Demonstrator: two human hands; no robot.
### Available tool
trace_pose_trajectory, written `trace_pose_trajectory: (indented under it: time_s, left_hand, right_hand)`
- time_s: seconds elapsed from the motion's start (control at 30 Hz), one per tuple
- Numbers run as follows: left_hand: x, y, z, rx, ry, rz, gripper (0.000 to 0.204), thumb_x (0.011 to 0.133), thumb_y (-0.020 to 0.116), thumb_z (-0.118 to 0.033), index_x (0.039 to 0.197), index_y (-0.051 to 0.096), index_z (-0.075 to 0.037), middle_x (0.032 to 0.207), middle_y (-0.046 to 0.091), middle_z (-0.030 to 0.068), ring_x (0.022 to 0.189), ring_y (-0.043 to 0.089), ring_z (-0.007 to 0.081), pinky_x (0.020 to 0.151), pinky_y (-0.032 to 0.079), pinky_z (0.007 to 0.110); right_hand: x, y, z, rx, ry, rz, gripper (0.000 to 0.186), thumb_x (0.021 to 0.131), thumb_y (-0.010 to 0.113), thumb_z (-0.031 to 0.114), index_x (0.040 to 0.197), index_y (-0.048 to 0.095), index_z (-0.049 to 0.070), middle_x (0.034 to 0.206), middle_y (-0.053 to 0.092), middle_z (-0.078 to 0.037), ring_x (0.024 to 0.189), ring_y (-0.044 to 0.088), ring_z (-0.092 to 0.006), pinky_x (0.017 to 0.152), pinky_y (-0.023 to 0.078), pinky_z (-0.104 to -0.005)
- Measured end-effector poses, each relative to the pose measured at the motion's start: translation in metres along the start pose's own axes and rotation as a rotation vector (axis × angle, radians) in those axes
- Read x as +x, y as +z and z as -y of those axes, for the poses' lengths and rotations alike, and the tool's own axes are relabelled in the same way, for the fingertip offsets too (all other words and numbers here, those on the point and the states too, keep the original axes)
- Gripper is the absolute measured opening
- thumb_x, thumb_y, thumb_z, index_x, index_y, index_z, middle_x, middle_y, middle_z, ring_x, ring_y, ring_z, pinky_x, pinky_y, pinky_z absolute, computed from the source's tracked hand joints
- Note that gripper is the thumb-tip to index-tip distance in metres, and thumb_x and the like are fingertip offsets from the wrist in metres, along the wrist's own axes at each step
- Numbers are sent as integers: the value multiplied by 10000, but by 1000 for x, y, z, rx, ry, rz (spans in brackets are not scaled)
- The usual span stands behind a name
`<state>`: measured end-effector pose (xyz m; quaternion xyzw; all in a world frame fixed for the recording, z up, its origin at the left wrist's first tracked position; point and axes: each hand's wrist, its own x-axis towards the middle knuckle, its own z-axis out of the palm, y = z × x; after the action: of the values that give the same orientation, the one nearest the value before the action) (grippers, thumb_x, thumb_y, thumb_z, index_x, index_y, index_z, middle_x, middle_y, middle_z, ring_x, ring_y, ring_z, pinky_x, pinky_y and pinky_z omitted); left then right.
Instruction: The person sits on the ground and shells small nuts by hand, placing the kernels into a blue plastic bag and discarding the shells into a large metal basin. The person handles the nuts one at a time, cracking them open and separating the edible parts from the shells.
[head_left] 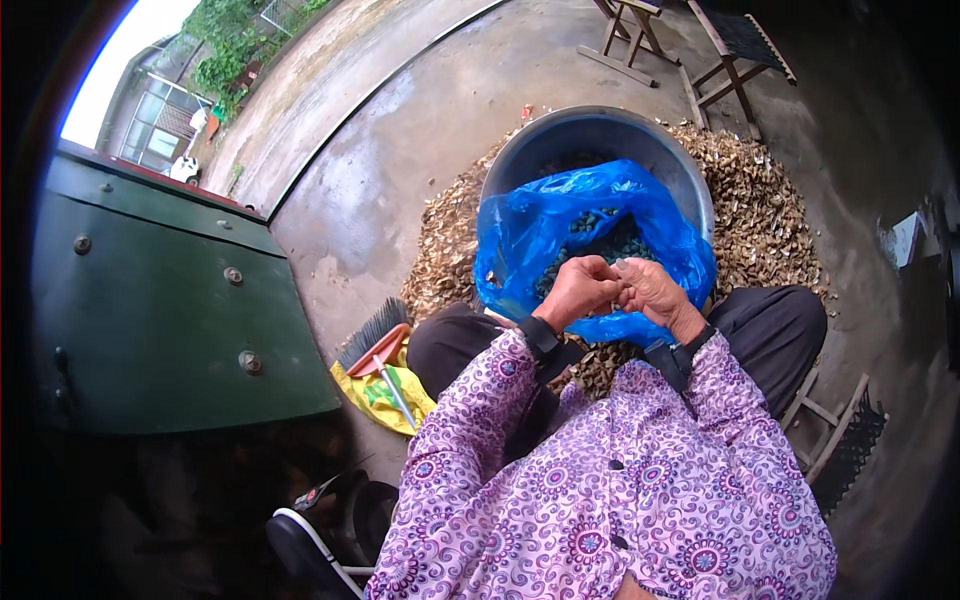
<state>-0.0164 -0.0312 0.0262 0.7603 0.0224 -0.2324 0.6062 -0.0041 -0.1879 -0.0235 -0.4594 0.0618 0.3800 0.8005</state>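
Note:
My left hand point(582, 290) and my right hand point(655, 292) meet over the near side of an open blue plastic bag point(510, 240). The fingers of both are closed in a pinch, tip to tip. Whatever sits between them is too small to make out. Inside the bag lie many small dark greenish-grey pieces point(628, 245), whose kind I cannot tell. The bag slumps inside a wide metal basin point(697, 180) between my knees. Around the basin spreads a heap of pale brown shell-like bits point(765, 210). More brown pieces point(600, 365) lie close to my lap.
A broom point(378, 350) with grey bristles and a pink head rests on a yellow bag point(357, 392) at my left. Beyond it stands a dark green metal panel point(170, 310). Folding stools point(745, 45) stand far right; another stool point(850, 450) lies near my right side.

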Motion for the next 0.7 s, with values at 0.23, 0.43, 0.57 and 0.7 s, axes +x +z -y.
trace_pose_trajectory:
  time_s: [0.23, 0.43, 0.57, 0.7]
  left_hand:
    - [11, -31, 8, -298, -14, 33, 184, 755, 589, -115, 867, 565, 29, 710, 585, 77, 591, 564, 140, 529, 461, 252]
    - [22, -55, -7, -612, 65, -63, 139, 788, 570, -138, 823, 548, -6, 704, 589, 78, 566, 549, 127, 505, 456, 250]
    - [22, -65, -11, -651, 98, -108, 115, 796, 563, -131, 816, 550, -19, 714, 604, 82, 548, 553, 115, 496, 457, 237]
    - [16, -65, -7, -686, 94, -73, 142, 788, 568, -132, 853, 563, -6, 724, 604, 78, 557, 557, 121, 526, 461, 236]
  right_hand:
    - [-3, -65, 37, 842, -347, 206, 282, 837, 536, 227, 980, 491, -11, 720, 502, -34, 548, 457, -75, 448, 382, -185]
    - [6, -63, 49, 353, -426, -274, 291, 838, 519, 324, 955, 513, 58, 798, 573, -71, 574, 503, -89, 484, 423, -180]
    - [57, -42, -9, -1074, -438, -454, 265, 729, 628, 222, 895, 597, 17, 816, 609, -119, 679, 593, -220, 592, 463, -321]
    - [82, -20, -28, -1342, -451, -290, 216, 702, 615, 171, 860, 609, 23, 778, 604, -157, 708, 582, -302, 644, 447, -362]
